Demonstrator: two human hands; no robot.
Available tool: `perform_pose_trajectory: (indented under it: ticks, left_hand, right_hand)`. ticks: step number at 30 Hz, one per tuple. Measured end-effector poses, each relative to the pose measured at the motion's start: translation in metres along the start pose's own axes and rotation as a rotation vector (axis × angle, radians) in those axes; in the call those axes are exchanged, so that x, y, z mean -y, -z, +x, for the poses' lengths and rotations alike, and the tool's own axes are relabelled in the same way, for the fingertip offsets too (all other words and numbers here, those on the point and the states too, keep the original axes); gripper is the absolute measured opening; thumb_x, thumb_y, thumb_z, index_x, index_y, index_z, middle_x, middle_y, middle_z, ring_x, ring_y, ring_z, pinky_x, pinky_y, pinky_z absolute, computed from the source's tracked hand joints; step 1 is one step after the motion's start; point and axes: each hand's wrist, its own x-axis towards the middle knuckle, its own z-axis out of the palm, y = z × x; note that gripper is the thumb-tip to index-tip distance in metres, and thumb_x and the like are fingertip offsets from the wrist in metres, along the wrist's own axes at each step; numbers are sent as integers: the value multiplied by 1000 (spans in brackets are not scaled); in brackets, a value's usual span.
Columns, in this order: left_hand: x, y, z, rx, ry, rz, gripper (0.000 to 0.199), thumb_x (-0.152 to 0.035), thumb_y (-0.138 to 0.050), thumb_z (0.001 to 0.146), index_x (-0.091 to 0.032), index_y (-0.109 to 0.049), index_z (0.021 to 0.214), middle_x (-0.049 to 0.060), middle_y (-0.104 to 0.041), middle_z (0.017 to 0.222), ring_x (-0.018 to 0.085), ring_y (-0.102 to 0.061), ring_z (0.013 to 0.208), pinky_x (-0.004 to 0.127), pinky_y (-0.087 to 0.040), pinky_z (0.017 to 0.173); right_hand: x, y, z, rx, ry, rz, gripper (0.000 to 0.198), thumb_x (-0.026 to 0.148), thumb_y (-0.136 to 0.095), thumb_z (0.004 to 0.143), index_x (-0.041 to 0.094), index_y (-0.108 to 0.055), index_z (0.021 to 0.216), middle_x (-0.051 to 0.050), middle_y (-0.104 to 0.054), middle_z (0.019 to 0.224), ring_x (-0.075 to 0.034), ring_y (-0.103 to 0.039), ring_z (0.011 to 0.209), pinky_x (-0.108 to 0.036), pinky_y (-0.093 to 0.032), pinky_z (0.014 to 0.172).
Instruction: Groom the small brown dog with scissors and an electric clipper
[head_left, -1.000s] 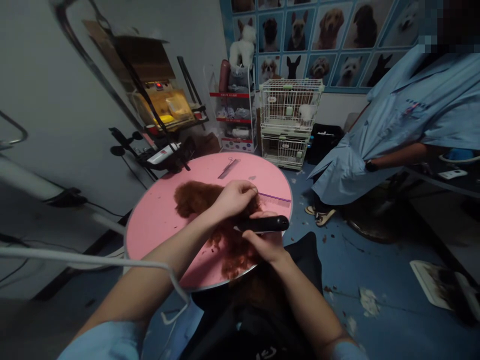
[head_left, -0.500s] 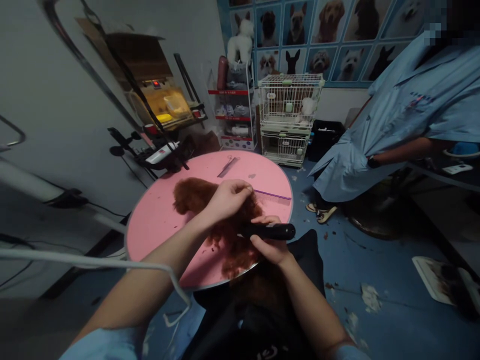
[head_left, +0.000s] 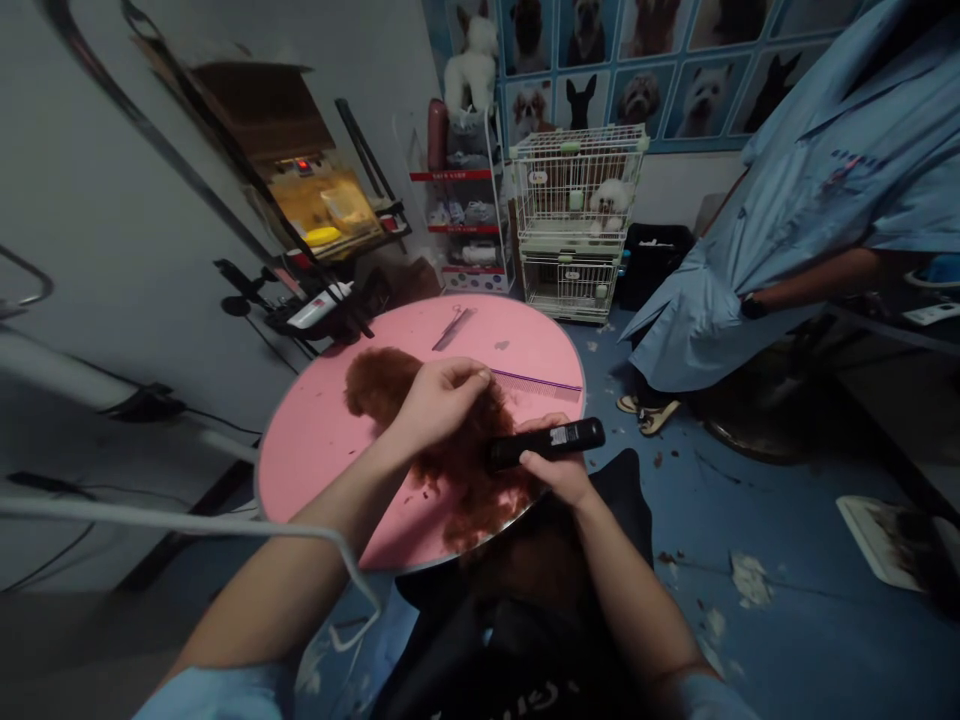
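A brown, curly-coated dog is on the round pink grooming table, mostly behind my arms. My left hand is closed in a pinch over the dog's back end; what its fingertips hold is hidden. In my right hand is a black hair clipper, its front end against the dog's fur and its labelled side facing up. A comb with a purple spine lies flat just past my hands. Farther back lie scissors. Cut brown fur is heaped at the near edge.
A white curved tube crosses in front of my left forearm. Behind the table stand a rack and stacked wire cages, with a white dog in the upper one. A person in a blue smock stands at right.
The clipper has turned and tilted, its back end rising so that its label shows. My right hand went with it. My left hand keeps its pinch. The white caged dog now faces this way.
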Motion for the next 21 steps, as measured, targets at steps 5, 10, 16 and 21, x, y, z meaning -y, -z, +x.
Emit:
perform_pose_trajectory:
  ticks: [5, 10, 16, 21]
  left_hand:
    - [-1, -2, -3, -10, 23, 10, 24, -35, -58, 71, -14, -66, 65, 3, -64, 62, 13, -54, 58, 23, -43, 56]
    - [-8, -5, -7, -31, 45, -29, 23, -35, -58, 70, -14, -65, 63, 3, -65, 62, 14, -56, 60, 23, -44, 57]
    - [-8, -4, -10, -60, 45, -18, 22, -34, -60, 68, -14, -67, 64, 4, -66, 62, 14, -55, 59, 23, -44, 55]
    - [-2, -4, -13, -47, 17, 6, 22, -33, -59, 73, -14, -66, 63, 2, -63, 60, 14, -54, 59, 23, -43, 56]
  right_hand:
    - [0, 14, 8, -83, -28, 132, 33, 36, -72, 66, 25, -51, 91, -1, -65, 92, -20, -63, 87, -39, -50, 87]
    - [-3, 6, 23, 76, -148, 62, 32, 32, -76, 64, 23, -56, 88, -1, -65, 85, -20, -61, 81, -35, -51, 80]
    - [-5, 4, 54, 301, -204, 19, 29, 24, -78, 56, 20, -59, 77, 5, -58, 70, -14, -54, 68, -28, -47, 68]
    - [-14, 8, 59, 160, -345, 193, 23, 24, -71, 55, 18, -62, 74, 1, -64, 71, -15, -57, 66, -27, -47, 63]
